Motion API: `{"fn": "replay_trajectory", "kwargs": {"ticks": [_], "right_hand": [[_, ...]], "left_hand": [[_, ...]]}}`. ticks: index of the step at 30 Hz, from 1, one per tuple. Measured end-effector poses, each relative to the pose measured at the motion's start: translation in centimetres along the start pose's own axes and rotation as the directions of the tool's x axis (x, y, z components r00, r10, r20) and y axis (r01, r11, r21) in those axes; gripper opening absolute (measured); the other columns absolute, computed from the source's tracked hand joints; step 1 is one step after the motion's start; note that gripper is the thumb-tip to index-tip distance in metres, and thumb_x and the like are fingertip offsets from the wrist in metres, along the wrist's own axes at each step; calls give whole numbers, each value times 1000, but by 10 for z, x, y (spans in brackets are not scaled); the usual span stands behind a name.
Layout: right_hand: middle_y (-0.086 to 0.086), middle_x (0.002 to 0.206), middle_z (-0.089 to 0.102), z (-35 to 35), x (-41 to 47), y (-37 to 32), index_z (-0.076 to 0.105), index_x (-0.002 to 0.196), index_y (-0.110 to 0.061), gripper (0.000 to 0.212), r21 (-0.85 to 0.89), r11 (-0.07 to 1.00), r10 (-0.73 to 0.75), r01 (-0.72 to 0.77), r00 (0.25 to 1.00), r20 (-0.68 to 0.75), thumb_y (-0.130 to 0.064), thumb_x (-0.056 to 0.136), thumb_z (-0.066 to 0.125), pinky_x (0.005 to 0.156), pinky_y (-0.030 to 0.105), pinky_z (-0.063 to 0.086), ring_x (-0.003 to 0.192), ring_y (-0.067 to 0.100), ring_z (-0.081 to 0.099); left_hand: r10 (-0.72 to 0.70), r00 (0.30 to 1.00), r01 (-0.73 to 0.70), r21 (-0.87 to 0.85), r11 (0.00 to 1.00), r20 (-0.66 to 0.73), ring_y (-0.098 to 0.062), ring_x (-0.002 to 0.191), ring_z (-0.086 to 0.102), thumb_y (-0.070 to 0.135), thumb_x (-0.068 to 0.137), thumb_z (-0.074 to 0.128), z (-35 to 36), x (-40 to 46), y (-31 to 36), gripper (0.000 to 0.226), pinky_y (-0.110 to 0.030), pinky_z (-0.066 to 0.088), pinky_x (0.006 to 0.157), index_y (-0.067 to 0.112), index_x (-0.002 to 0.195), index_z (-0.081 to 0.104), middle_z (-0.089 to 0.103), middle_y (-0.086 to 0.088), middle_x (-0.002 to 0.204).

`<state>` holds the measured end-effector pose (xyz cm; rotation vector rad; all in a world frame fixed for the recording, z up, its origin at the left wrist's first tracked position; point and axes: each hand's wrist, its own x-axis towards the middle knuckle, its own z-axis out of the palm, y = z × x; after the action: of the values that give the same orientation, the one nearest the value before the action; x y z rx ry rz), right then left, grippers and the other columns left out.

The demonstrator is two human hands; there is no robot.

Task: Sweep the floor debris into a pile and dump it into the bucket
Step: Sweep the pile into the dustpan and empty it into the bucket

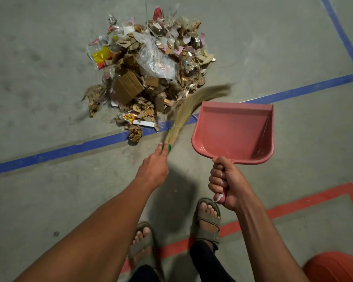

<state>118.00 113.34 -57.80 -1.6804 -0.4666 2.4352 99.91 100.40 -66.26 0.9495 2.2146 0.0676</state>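
Pink plastic dustpan [235,129]: handle clamped in the right hand [225,184], all fingers curled round it, a white loop showing below the little finger. Pan is held above the floor with its open mouth toward the debris, empty inside.

Left hand [154,167]: grip closed round the green handle end of a straw broom [183,117], forefinger laid along it. Bristles fan up and right, blurred at the tips, their edge touching the near right side of the debris pile [149,64].

Pile: torn cardboard, brown paper scraps, clear plastic bags, a yellow wrapper at the left and a red scrap at the far edge. It lies on the grey concrete floor [39,68], its near edge overlapping a blue tape line [69,148] that runs across the view and turns up at the right.

Red tape line [306,202] crosses nearer the feet. Two feet in grey sandals [208,219] stand on or beside it. Orange bucket [334,266], rim only, at the bottom right corner, well apart from the pile.
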Motion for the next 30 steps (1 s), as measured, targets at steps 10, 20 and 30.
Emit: {"fn": "replay_trajectory", "kwargs": {"ticks": [10,20,30], "right_hand": [[-10,51,19,37,-1,53,34,65,-27,37,-9,975,223,-222,975,23,-16,95,53,31,17,11,34,4,14],[-9,44,25,111,59,154,40,59,-23,37,-87,853,521,-515,850,73,-16,94,50,30,15,14,29,6,19],[-9,48,28,158,185,225,44,60,-24,37,-15,807,589,-591,802,99,-15,95,51,33,17,12,33,5,19]], "left_hand": [[140,972,-175,-185,967,-188,-29,150,36,25,111,39,-108,-25,-58,62,-49,34,119,38,165,12,21,6,171],[29,912,-127,-212,969,-410,-27,149,40,21,111,41,-160,21,-115,59,-40,31,122,29,165,20,30,-1,168],[9,879,-143,-246,959,-476,-21,147,40,21,111,41,-124,103,-167,59,-37,31,121,29,165,19,30,1,168]]}}
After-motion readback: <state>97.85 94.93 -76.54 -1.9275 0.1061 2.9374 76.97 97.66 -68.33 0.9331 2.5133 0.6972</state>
